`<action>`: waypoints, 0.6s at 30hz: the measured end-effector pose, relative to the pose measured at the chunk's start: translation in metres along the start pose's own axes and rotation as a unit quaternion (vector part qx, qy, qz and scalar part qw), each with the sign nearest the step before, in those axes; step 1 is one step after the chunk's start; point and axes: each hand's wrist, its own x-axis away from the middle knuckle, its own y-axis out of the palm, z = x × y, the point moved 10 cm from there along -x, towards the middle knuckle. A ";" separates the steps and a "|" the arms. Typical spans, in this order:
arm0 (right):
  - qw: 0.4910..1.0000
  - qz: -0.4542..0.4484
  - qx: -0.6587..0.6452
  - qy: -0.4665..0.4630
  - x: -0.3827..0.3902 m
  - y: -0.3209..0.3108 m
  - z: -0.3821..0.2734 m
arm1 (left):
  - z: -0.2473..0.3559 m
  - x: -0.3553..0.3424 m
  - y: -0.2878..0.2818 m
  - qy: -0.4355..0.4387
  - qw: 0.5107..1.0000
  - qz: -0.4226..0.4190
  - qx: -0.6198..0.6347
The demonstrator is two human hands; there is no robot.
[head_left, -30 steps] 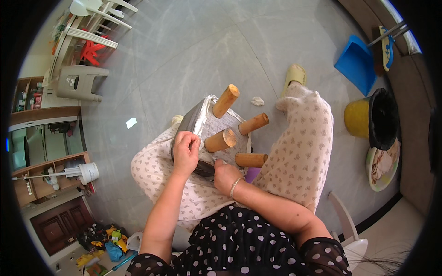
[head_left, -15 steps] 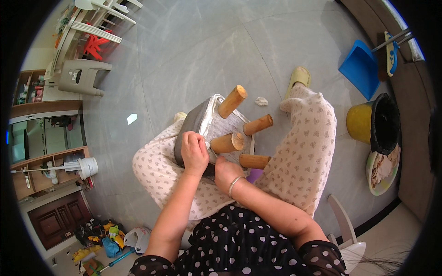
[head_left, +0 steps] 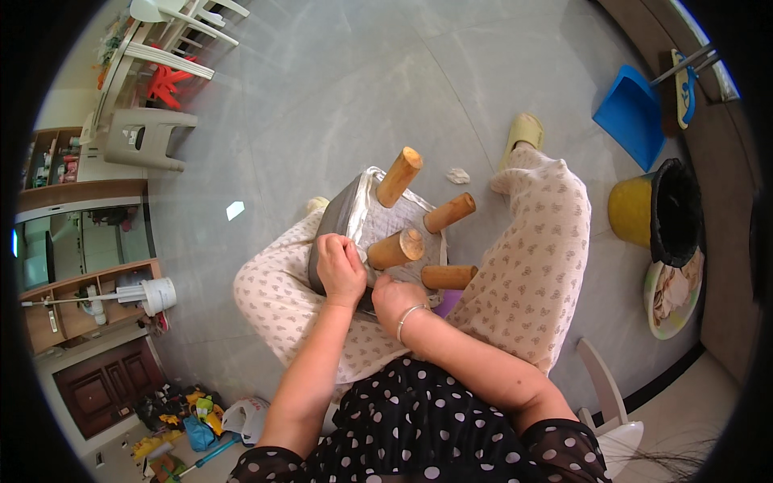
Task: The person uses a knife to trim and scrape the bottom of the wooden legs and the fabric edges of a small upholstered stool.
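Observation:
A small stool (head_left: 376, 229) with several round wooden legs (head_left: 400, 177) lies tipped between my knees, its underside and legs toward me. A grey fabric cover (head_left: 340, 211) wraps its seat, with a whitish gathered edge (head_left: 366, 193) along the rim of the underside. My left hand (head_left: 340, 266) is closed, pinching that edge at the near left, beside the closest leg. Just right of it, my right hand (head_left: 397, 302) is curled closed against the underside, near the foot of the same leg. Whatever lies between its fingers is hidden.
A crumpled white scrap (head_left: 457, 175) lies on the grey floor beyond the stool. To the right are a blue dustpan (head_left: 632, 117), a yellow bin (head_left: 630, 211) with a black liner, and a basin (head_left: 662, 326) holding cloth. A plastic stool (head_left: 145, 137) stands at the left.
The view has shifted slightly. Both hands keep nearly the same place at the stool's rim, with only small finger movement; the stool stays tipped as before.

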 end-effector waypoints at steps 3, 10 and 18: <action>0.999 -0.027 -0.018 -0.023 0.007 0.008 0.003 | -0.005 0.000 0.000 -0.004 1.000 0.003 -0.001; 1.000 -0.008 -0.017 0.000 0.004 0.000 0.005 | 0.002 0.000 0.002 -0.010 1.000 0.010 -0.004; 0.998 -0.039 -0.023 -0.053 0.014 0.000 0.017 | -0.016 0.003 0.004 -0.031 0.999 0.006 0.024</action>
